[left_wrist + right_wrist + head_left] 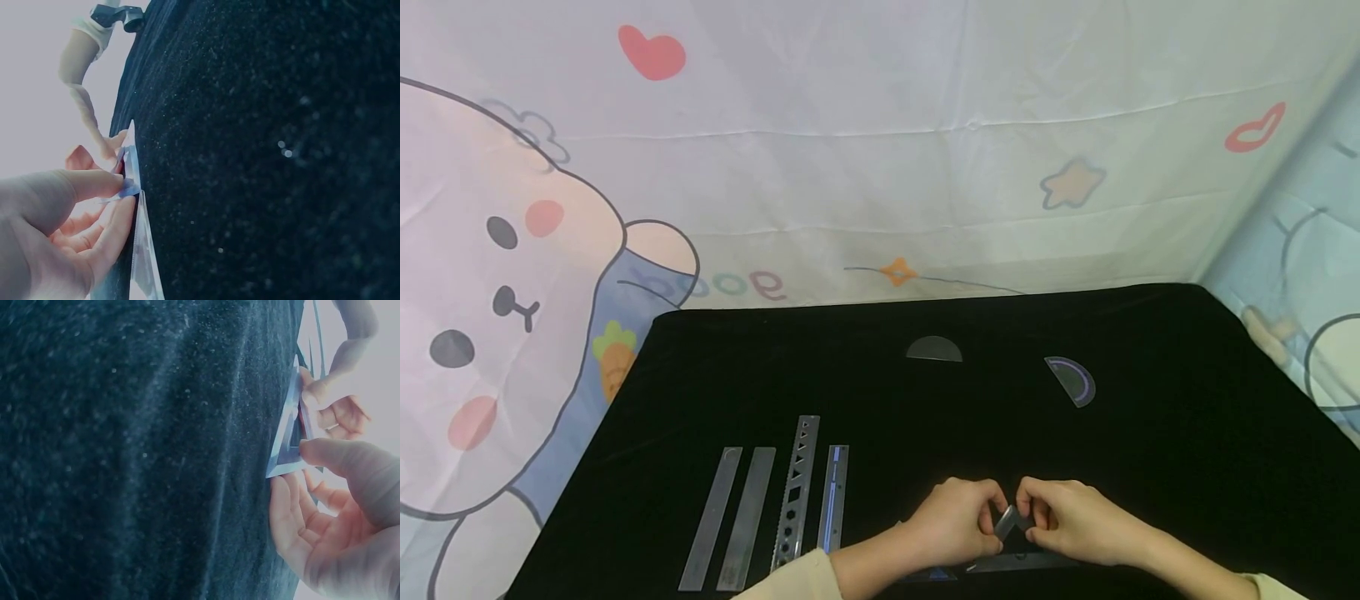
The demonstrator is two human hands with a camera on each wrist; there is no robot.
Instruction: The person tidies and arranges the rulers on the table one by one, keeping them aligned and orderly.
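A clear set square (1006,522) with a triangular cut-out is held between both hands, close above the black cloth. My left hand (953,521) pinches one side between thumb and fingers. Opposite it, my right hand (1078,521) pinches the other end; in the right wrist view the thumb lies on the frame of the set square (284,464) with fingers beneath. Just below the hands lies another clear, straight-edged piece (1022,562), partly covered by them. A piece with blue marking (938,574) shows under the left wrist, mostly hidden.
Several straight rulers stand side by side at the left, including a plain ruler (711,518), a stencil ruler with cut-out shapes (796,492) and a blue-marked ruler (833,498). Farther back lie a clear protractor (934,349) and a purple-marked protractor (1072,382) on the black cloth (1150,350).
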